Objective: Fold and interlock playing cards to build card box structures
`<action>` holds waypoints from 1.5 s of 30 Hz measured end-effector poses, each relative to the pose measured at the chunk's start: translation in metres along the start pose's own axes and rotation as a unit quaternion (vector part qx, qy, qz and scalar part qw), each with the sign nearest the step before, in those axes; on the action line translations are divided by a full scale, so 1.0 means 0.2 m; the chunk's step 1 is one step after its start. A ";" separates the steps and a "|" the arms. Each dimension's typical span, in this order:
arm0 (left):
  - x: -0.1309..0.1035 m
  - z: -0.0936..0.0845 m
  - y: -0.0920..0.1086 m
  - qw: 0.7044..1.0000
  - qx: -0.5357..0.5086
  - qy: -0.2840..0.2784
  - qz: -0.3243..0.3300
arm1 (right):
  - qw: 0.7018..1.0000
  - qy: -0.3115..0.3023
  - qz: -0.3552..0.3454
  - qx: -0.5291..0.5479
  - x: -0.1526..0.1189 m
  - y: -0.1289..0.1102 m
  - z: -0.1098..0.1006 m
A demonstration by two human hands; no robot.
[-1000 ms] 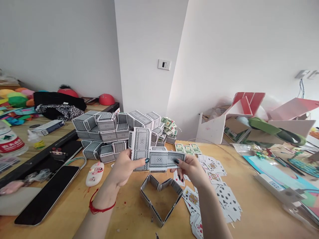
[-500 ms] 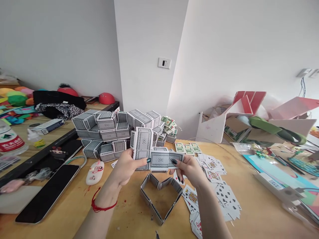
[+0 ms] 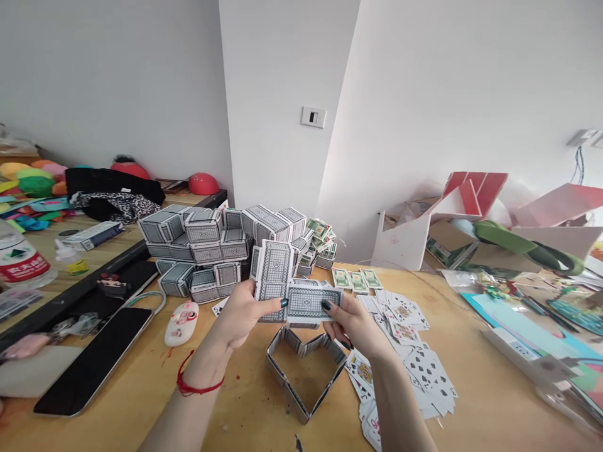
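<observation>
My left hand (image 3: 242,317) is closed on an upright patterned playing card (image 3: 274,270), its thumb lying across the lower end. The thumb and fingers of my right hand (image 3: 355,323) pinch the right end of a sideways playing card (image 3: 306,301). The two cards meet at a corner between my hands, with more card layers showing behind them. What lies under my fingers is hidden. Just below my hands, a heart-shaped ring of folded playing cards (image 3: 296,398) stands on the table.
Behind my hands rises a stack of card blocks (image 3: 207,251). Loose face-up cards (image 3: 426,376) spread to the right, near a white power strip (image 3: 522,358). On the left are a white mouse (image 3: 181,324), a dark phone-like slab (image 3: 94,364) and a bottle (image 3: 23,260).
My right fingers have shifted slightly left along the sideways card, and its right end now looks like one flat piece. My left hand keeps its hold. The view has moved a little.
</observation>
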State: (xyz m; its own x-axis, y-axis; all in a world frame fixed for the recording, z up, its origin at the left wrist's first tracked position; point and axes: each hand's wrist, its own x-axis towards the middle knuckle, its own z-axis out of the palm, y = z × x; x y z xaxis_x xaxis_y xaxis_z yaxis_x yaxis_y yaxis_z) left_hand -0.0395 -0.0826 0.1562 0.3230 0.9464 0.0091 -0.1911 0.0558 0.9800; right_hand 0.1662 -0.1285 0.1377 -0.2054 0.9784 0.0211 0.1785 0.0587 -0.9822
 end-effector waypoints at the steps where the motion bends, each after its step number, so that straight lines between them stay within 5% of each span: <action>1: 0.00 0.00 0.00 1.000 0.000 0.005 0.001 | 1.000 0.008 0.000 -0.001 0.00 0.00 0.00; 14: 0.00 -0.02 -0.01 1.000 -0.020 -0.015 -0.006 | 0.998 0.003 -0.027 0.049 -0.01 0.00 0.03; 22: -0.01 -0.04 0.00 0.998 -0.016 -0.055 -0.003 | 0.996 0.060 -0.032 -0.053 -0.04 -0.03 0.05; 29: 0.02 -0.03 -0.03 1.000 0.001 0.023 -0.006 | 1.000 -0.002 -0.030 0.006 -0.03 -0.03 0.02; 33: 0.03 -0.05 -0.04 0.998 -0.008 0.063 0.020 | 0.995 0.089 -0.045 0.003 -0.02 -0.03 -0.03; 36: 0.03 -0.06 -0.05 0.998 -0.001 0.062 0.028 | 0.990 0.126 -0.050 0.044 0.00 -0.03 -0.03; 45: 0.02 -0.02 -0.04 0.999 -0.013 0.030 0.007 | 0.985 0.107 -0.051 0.123 0.03 0.00 0.02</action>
State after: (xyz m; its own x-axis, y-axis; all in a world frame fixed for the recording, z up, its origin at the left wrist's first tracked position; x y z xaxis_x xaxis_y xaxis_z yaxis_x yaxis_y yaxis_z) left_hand -0.0413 -0.0777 0.1484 0.2650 0.9642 0.0098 -0.2199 0.0506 0.9742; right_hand 0.1612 -0.1233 0.1371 0.0025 0.9909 0.1349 -0.0768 0.1346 -0.9879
